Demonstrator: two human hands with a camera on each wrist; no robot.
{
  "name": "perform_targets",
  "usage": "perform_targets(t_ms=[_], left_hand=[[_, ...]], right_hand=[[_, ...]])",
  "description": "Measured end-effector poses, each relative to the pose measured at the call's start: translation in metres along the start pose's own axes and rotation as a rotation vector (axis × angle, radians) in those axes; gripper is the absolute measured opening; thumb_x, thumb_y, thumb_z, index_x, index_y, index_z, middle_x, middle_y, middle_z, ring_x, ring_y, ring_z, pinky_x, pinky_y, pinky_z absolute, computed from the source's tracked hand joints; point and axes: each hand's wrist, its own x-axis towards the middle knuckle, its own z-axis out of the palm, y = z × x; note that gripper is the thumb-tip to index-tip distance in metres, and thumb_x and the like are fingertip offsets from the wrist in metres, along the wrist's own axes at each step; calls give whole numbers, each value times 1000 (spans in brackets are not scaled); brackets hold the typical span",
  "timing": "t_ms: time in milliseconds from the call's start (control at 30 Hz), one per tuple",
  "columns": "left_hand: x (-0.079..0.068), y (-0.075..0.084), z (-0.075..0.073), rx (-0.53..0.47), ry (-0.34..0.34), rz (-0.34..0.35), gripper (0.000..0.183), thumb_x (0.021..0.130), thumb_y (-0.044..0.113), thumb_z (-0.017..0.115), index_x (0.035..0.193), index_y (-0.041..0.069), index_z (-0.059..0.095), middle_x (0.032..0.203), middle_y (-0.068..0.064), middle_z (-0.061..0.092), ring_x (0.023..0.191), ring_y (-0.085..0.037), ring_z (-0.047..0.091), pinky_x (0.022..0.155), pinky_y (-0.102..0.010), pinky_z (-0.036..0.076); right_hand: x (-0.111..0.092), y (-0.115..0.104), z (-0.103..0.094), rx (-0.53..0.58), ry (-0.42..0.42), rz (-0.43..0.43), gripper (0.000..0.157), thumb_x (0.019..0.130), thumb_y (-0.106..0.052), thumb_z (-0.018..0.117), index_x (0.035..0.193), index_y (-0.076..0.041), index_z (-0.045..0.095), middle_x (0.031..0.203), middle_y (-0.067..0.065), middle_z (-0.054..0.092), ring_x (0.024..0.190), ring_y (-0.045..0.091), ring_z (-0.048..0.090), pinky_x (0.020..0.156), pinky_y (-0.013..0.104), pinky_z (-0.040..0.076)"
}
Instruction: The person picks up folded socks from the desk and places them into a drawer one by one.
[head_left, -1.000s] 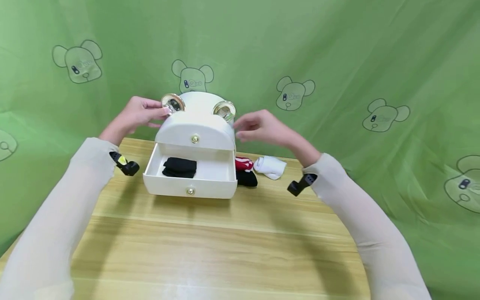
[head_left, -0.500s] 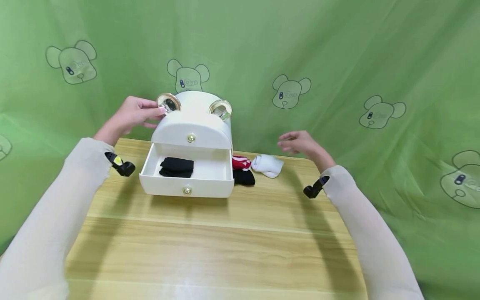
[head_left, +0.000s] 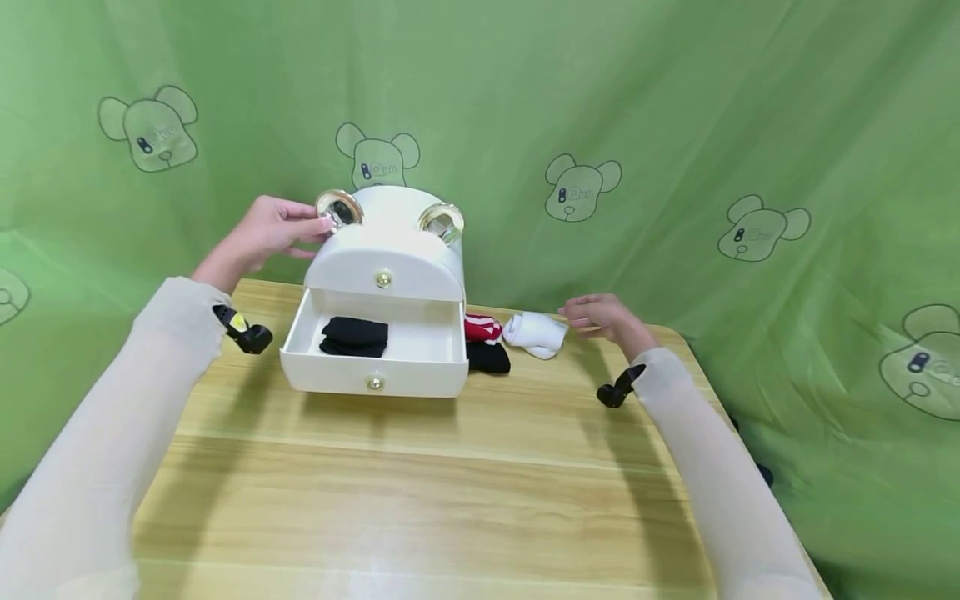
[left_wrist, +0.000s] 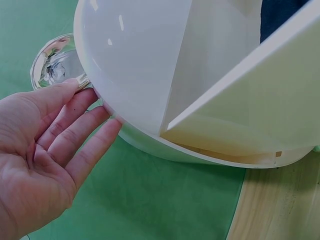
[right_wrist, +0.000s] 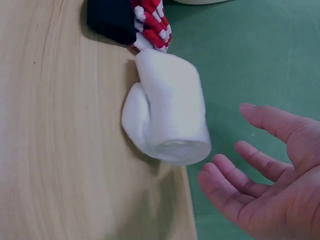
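Note:
A white drawer box with a domed top and two round gold mirror-like ears stands at the back of the table. Its lower drawer is pulled out, with a folded black sock lying inside at the left. At the box's left ear, my left hand pinches the gold base between thumb and fingers, the fingertips against the box's side. My right hand hovers just right of a rolled white sock, fingers spread and nothing in them.
Between the box and the white sock lie a red and white sock and a black sock. A green curtain with bear heads hangs behind the wooden table. The upper drawer's gold knob faces front.
My right hand has moved from beside the box's right ear out to the right, then down to the white sock. The left hand has kept its hold on the ear.

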Motion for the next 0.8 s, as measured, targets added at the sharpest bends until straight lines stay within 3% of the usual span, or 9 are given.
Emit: perform_targets(t_ms=[167,267,367,467,500,700,800], left_hand=[[0,0,0,-2,-3,6,48,98,22,70,136,-4,56,91,13,77,85,-2,73,82,-27,67],[0,0,0,-6,-2,9,48,98,22,70,136,-4,57,91,13,77,84,-2,73,81,-27,67],[0,0,0,-11,-3,13,48,98,22,70,136,-4,57,92,13,77,84,-2,73,81,-27,67],[0,0,0,-16,-2,15,48,98,21,71,136,-5,56,92,12,77,84,-2,73,80,-27,67],[1,-1,0,-19,-4,17,48,98,21,70,136,-5,56,92,12,78,84,-2,73,80,-27,67],[2,-2,-1,-29,-5,17,48,97,20,71,136,-5,56,94,10,78,84,-2,73,80,-26,67],[2,-2,-1,-30,-2,15,47,97,21,71,135,-4,57,92,11,78,84,-3,73,80,-27,67]], right_hand=[[10,11,-1,94,-22,82,65,104,-17,59,157,4,27,152,26,42,138,37,47,128,49,34],[20,20,-5,136,-45,115,70,102,-18,63,158,3,25,130,15,58,117,24,61,122,42,45],[22,24,-3,145,-79,132,71,103,-19,62,159,1,24,124,10,59,111,20,62,121,42,45],[21,25,2,129,-95,138,67,103,-20,62,157,1,28,122,10,62,111,21,62,122,45,44],[19,25,5,120,-103,139,66,104,-20,60,157,1,28,124,10,60,114,22,60,125,48,39],[24,30,7,111,-92,151,52,96,-22,72,140,-3,53,107,5,63,103,19,63,118,42,49],[25,31,13,124,-71,176,40,97,-20,71,130,-4,55,108,7,62,103,20,63,118,40,49]])
